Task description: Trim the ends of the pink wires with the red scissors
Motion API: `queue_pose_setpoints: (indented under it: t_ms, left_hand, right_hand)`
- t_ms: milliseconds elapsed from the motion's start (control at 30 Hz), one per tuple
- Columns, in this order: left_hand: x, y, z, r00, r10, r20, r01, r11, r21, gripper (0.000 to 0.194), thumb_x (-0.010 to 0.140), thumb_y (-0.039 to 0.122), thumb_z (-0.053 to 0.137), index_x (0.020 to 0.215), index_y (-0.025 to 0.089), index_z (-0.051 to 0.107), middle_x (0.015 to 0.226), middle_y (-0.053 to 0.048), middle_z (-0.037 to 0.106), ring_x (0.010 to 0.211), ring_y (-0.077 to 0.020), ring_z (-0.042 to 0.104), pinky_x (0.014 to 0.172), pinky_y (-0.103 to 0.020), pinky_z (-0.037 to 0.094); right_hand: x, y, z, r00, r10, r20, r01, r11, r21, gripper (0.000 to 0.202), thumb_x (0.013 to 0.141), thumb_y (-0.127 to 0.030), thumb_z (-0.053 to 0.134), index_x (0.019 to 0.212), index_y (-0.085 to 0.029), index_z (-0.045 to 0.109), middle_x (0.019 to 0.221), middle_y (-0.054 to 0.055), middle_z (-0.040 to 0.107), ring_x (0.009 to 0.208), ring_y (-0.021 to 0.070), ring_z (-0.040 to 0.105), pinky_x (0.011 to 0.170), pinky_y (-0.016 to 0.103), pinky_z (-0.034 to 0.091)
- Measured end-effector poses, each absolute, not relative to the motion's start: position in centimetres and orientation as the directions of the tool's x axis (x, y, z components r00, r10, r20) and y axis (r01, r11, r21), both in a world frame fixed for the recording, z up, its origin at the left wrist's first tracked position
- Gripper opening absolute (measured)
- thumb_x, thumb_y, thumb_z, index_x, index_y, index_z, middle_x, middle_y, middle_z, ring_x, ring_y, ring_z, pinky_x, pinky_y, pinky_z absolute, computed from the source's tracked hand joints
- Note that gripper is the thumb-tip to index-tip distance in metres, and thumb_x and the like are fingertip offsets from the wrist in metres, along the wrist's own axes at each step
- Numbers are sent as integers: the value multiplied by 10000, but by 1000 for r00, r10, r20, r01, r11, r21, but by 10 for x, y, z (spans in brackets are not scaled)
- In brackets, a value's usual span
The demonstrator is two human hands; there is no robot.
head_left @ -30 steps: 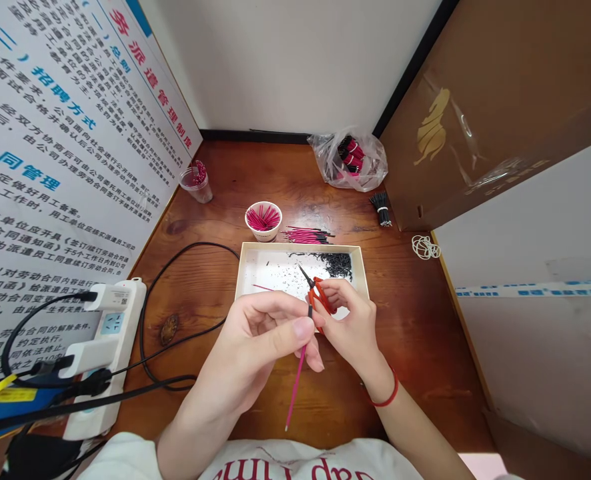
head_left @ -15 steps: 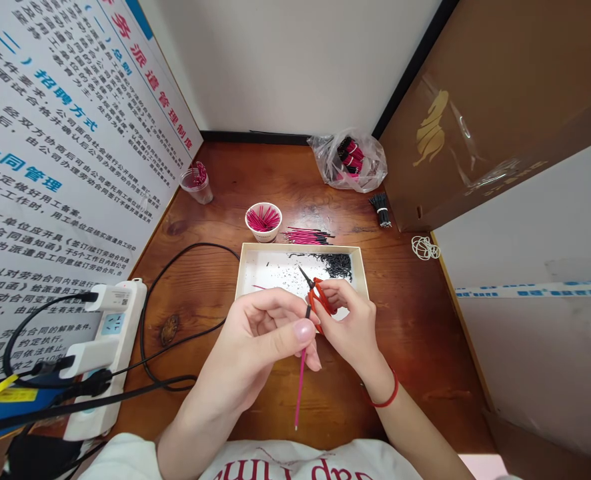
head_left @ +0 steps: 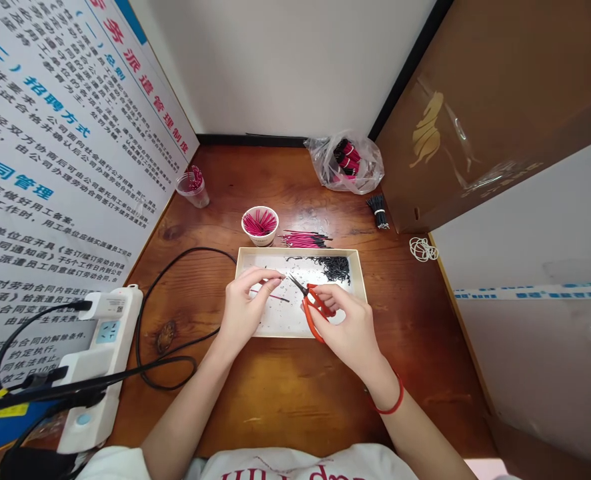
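Observation:
Over the left part of the shallow white box point(head_left: 300, 332), my left hand point(head_left: 245, 303) is closed in a pinch. Something small and dark shows at its fingertips, too small to make out. My right hand point(head_left: 345, 320) holds orange-handled scissors point(head_left: 315, 310), their pointed tips close to the left fingertips. A thin pink wire with a black end point(head_left: 274, 296) lies just right of the left thumb, over the box floor. Black tube pieces point(head_left: 336, 268) are heaped in the box's back right corner, with tiny scraps scattered across its floor.
Behind the box are a white cup of pink wires point(head_left: 260, 225) and loose pink wires point(head_left: 305, 239). Farther off are a clear cup point(head_left: 193, 188), a plastic bag point(head_left: 345, 163), a black bundle point(head_left: 378, 211) and white string point(head_left: 423, 249). A power strip point(head_left: 100, 367) and cables lie left.
My left hand has moved forward and left, from near the body to above the box. The pink wire it held upright no longer shows in it. The scissors have shifted slightly left and down.

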State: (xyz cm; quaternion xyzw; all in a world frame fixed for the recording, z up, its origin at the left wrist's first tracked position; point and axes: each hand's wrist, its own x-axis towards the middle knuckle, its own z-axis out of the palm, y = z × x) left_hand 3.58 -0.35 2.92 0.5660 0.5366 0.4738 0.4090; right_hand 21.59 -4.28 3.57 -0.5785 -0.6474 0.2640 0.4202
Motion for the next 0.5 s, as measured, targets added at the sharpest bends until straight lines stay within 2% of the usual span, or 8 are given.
queue_pose_setpoints:
  t_ms: [133,500]
  left_hand:
    - [35,-5,30,-7,993,115,210,-111,971,114,828,222,682,801,220,793,818,-34,764,789,-173,676,736,-276,517]
    - [35,-6,32,-38,993,108,241,-96,966,132,845,202,668,818,218,796,823,-41,757,816,-184,674,767,-293,518]
  right_hand:
    - [215,-44,32,12,961,275,542,224,-810,100,824,-178,665,904,-208,716,756,14,743,611,147,661,588,254,569]
    - [215,-45,32,23,970,243,552,191,-812,116,819,-186,669,899,-237,736,778,18,761,630,173,686,601,294,597]
